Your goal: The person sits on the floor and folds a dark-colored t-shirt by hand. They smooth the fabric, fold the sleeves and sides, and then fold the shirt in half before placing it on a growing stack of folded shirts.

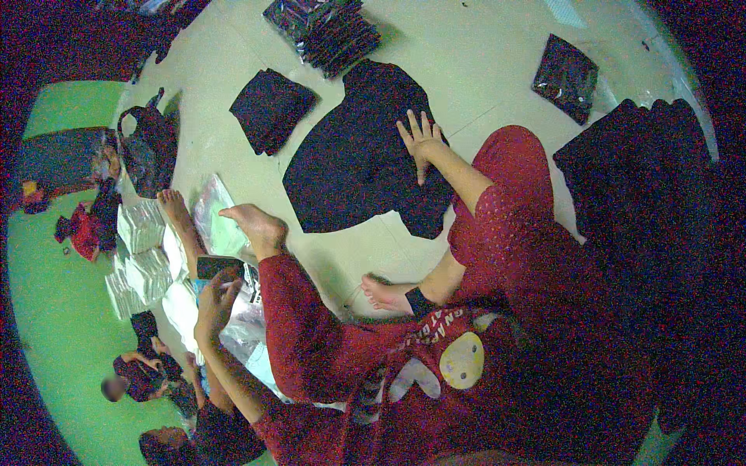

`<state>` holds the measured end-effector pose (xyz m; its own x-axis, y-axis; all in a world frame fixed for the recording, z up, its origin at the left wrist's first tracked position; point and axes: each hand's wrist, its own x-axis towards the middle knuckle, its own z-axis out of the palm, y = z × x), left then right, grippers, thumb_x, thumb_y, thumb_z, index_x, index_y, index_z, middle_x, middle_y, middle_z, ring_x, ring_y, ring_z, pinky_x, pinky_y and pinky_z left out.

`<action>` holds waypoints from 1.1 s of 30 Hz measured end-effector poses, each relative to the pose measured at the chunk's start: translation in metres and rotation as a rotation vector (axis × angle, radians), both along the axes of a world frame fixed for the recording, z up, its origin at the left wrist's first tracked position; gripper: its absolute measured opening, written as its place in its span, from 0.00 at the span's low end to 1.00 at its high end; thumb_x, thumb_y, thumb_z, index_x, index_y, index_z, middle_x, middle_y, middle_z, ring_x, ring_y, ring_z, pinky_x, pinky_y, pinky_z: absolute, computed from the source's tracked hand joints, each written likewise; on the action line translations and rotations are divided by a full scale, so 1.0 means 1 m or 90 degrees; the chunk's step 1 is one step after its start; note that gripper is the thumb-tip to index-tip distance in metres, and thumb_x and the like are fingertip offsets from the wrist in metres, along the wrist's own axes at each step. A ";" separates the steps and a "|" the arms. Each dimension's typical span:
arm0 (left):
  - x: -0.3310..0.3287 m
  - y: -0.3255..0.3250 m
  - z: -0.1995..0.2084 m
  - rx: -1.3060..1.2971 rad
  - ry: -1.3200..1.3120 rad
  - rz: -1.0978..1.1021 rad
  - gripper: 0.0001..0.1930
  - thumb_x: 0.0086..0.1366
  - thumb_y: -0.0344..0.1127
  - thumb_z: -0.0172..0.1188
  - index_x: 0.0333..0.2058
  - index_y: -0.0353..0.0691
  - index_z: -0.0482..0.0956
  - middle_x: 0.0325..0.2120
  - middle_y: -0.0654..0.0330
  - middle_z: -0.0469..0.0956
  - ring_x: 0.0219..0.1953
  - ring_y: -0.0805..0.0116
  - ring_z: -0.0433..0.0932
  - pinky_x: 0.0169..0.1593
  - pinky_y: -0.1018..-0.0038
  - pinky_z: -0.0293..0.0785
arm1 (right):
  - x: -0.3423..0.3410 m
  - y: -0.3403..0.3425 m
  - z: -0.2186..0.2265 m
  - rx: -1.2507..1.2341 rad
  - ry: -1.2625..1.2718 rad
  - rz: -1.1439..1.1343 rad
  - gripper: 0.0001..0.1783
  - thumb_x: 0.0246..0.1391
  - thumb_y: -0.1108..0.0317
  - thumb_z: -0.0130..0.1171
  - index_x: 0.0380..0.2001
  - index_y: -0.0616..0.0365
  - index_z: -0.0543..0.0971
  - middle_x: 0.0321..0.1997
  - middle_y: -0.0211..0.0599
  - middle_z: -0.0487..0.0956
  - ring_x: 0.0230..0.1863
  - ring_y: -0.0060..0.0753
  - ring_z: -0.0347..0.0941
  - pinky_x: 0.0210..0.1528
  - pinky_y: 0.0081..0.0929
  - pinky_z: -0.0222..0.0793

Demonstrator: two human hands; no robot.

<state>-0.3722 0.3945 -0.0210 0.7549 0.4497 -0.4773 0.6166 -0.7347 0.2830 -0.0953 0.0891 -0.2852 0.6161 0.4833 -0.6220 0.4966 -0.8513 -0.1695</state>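
A black garment [350,163] lies spread on the pale tiled floor in front of me. My right hand [422,144] rests flat on its right side, with the fingers spread. To the left, beside my red-trousered knee, my left hand [217,299] has bent fingers over the edge of a small dark rectangular thing [220,267], which looks like a phone. Part of that thing is hidden by the fingers. A folded black garment [272,110] sits just beyond the spread one, on its left.
Black garments in clear bags are stacked [322,35] at the far side; one bagged black garment [566,78] lies far right. A large black cloth pile [637,179] is at right. White stacks [144,260], clear plastic bags [214,210] and seated people [144,373] are at left.
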 end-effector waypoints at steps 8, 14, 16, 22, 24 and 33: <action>-0.091 0.054 -0.029 0.312 -0.236 0.151 0.13 0.56 0.32 0.50 0.40 0.35 0.72 0.32 0.51 0.75 0.36 0.50 0.73 0.39 0.64 0.69 | -0.002 -0.008 0.003 0.071 -0.031 0.044 0.69 0.22 0.61 0.73 0.62 0.48 0.34 0.65 0.53 0.27 0.65 0.61 0.29 0.60 0.55 0.42; 0.090 -0.044 -0.122 0.258 -0.422 -0.101 0.15 0.53 0.31 0.54 0.42 0.40 0.74 0.32 0.49 0.76 0.34 0.52 0.76 0.41 0.68 0.70 | 0.063 -0.053 0.031 0.468 0.139 -0.023 0.45 0.40 0.72 0.61 0.61 0.50 0.50 0.58 0.53 0.59 0.55 0.41 0.61 0.55 0.31 0.58; 0.165 -0.090 -0.152 0.049 -0.535 -0.182 0.11 0.55 0.29 0.52 0.38 0.37 0.74 0.32 0.49 0.76 0.38 0.53 0.74 0.46 0.67 0.67 | 0.080 -0.090 0.041 0.602 0.147 -0.104 0.40 0.44 0.72 0.57 0.60 0.50 0.52 0.55 0.49 0.64 0.51 0.35 0.66 0.52 0.28 0.62; 0.285 -0.179 -0.218 0.099 -0.580 -0.490 0.14 0.51 0.29 0.55 0.39 0.37 0.71 0.41 0.52 0.70 0.43 0.55 0.70 0.45 0.65 0.68 | 0.078 -0.148 0.018 0.504 -0.105 -0.142 0.38 0.47 0.67 0.56 0.60 0.49 0.51 0.54 0.44 0.66 0.50 0.39 0.68 0.49 0.33 0.65; 0.305 -0.189 -0.233 0.104 -0.601 -0.528 0.13 0.51 0.29 0.54 0.38 0.36 0.71 0.40 0.51 0.71 0.42 0.54 0.70 0.45 0.65 0.68 | 0.076 -0.144 0.008 0.467 -0.016 -0.124 0.38 0.47 0.65 0.56 0.60 0.49 0.51 0.52 0.45 0.68 0.48 0.40 0.69 0.48 0.33 0.66; 0.318 -0.176 -0.243 -0.150 -0.404 -0.323 0.11 0.55 0.30 0.51 0.38 0.33 0.68 0.37 0.48 0.72 0.41 0.50 0.71 0.44 0.64 0.67 | 0.078 -0.132 0.035 0.377 0.235 -0.185 0.42 0.45 0.61 0.59 0.60 0.51 0.49 0.48 0.48 0.71 0.48 0.44 0.69 0.48 0.34 0.66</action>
<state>-0.0538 0.2181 -0.2640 0.9949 -0.0749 0.0673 -0.1007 -0.7576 0.6449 -0.0171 -0.0425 -0.2500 0.5723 0.6505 -0.4993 0.0881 -0.6541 -0.7512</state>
